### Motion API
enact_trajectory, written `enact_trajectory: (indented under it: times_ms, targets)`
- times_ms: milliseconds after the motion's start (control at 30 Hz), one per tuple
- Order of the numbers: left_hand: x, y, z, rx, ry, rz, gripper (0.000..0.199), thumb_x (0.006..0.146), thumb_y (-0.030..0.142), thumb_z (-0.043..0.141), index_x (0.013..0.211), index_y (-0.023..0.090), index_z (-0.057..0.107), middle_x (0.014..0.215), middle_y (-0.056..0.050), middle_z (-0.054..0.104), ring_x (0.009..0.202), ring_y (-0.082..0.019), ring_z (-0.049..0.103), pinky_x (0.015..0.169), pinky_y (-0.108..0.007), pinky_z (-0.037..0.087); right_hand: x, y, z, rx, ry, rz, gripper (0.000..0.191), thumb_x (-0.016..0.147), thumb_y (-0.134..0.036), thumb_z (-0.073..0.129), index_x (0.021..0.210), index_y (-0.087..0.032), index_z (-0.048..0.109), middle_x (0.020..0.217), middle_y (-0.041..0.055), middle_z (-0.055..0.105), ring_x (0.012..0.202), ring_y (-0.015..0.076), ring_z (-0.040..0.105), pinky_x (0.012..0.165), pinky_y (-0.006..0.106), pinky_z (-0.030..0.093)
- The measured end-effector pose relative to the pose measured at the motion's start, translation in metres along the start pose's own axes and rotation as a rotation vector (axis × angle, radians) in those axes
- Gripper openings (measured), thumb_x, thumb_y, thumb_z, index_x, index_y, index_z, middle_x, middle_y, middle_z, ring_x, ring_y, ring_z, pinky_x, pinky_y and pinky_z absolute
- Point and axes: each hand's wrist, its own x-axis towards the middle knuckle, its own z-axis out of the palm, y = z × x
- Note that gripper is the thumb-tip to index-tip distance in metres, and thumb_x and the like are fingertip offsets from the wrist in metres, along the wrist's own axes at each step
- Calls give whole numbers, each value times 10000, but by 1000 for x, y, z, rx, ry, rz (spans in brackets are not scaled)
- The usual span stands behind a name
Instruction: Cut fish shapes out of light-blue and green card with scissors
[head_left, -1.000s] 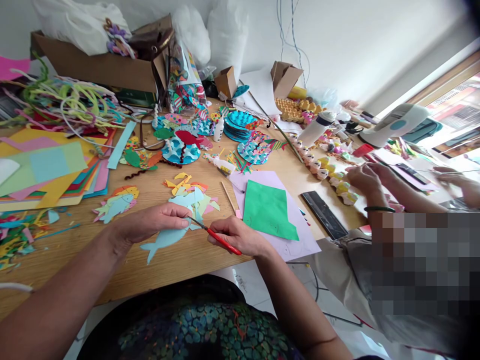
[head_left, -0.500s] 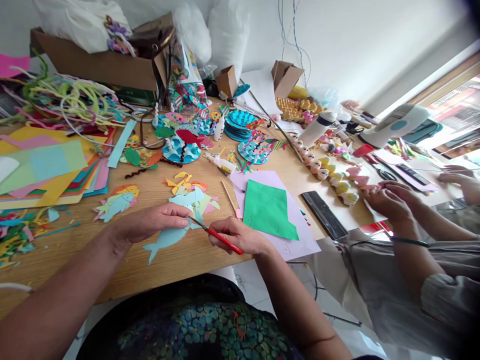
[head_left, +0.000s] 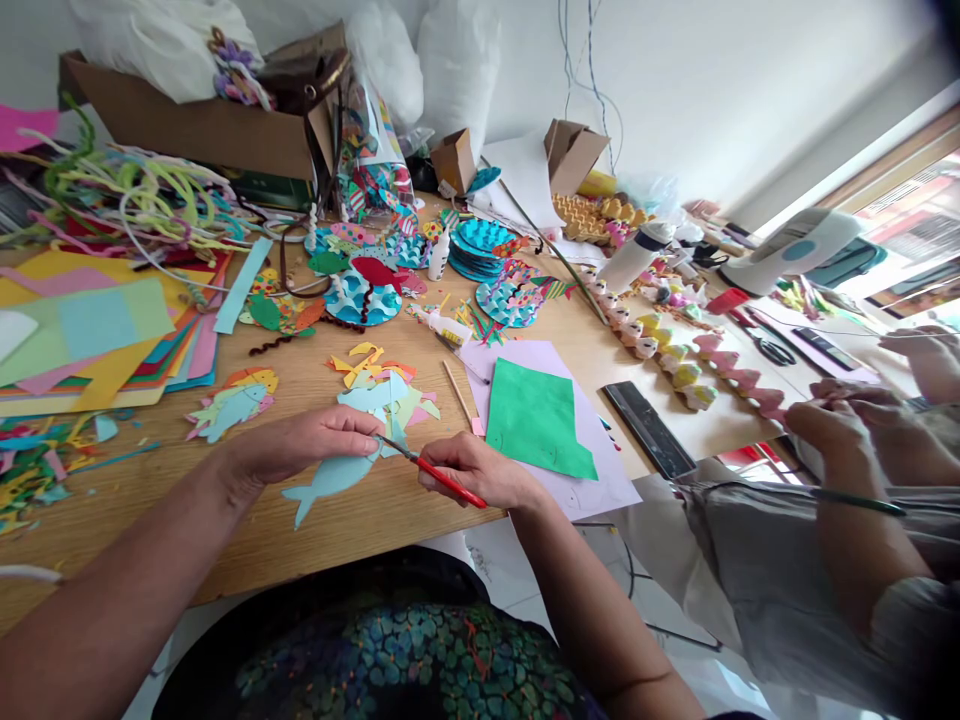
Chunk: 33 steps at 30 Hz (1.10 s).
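My left hand (head_left: 341, 436) pinches the upper end of a light blue paper fish (head_left: 334, 477), whose forked tail points down to the left. My right hand (head_left: 472, 468) is closed on red-handled scissors (head_left: 450, 482). The scissor blades point left and meet the fish's edge beside my left fingertips. Behind my hands lie paper scraps (head_left: 371, 385) in blue, orange and green. To the right, a green sheet (head_left: 531, 415) rests on a lilac sheet (head_left: 602, 490). Several cut paper fish (head_left: 236, 403) lie together at the left.
Stacked coloured paper (head_left: 112, 330) and pipe cleaners (head_left: 150, 205) fill the left side. Decorated discs (head_left: 364, 298) and a glue bottle (head_left: 439, 252) stand behind. A black case (head_left: 649, 430) lies right, near painted egg-carton pieces (head_left: 686, 375) and a co-worker's hands (head_left: 832, 410).
The co-worker's hands have moved to the right, away from the row of painted pieces. The fish's tail has shifted slightly left, while my hands look almost the same.
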Motion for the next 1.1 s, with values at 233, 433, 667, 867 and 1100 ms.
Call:
enact_trajectory:
  times_ms: [233, 433, 667, 867, 1100]
  targets:
    - [1, 0, 1, 31, -59, 18, 213, 572, 346, 771, 750, 228, 768, 611, 5, 625, 528, -128, 472, 445, -203, 329, 1, 5, 0, -115, 19, -31, 513, 904, -603, 410, 632, -169, 445, 595, -30, 405, 556, 94, 360, 518, 226, 289]
    - [1, 1, 2, 14, -40, 18, 199, 563, 324, 774, 738, 230, 765, 610, 12, 616, 527, -120, 466, 440, -192, 327, 0, 4, 1, -32, -8, -7, 509, 886, -628, 431, 688, -163, 494, 579, -32, 432, 549, 96, 377, 509, 217, 289]
    - [0, 1, 2, -16, -19, 8, 213, 544, 312, 786, 738, 226, 765, 611, 9, 622, 527, -121, 466, 430, -189, 335, 0, 1, 2, 1, -3, -13, 495, 882, -616, 453, 675, -168, 478, 571, -37, 423, 543, 95, 375, 509, 218, 285]
    - [1, -2, 1, 6, -42, 12, 205, 570, 329, 777, 746, 225, 766, 633, 4, 636, 538, -123, 484, 450, -192, 350, 2, 8, 1, -91, 28, -28, 456, 908, -521, 466, 631, -160, 476, 600, -30, 442, 563, 91, 373, 525, 218, 298]
    - [1, -4, -2, 30, -36, 42, 190, 602, 358, 762, 727, 217, 735, 628, 5, 601, 548, -133, 478, 459, -204, 365, 1, 10, 4, 100, 22, 3, 429, 888, -537, 504, 680, -162, 490, 555, -45, 449, 488, 78, 398, 472, 206, 298]
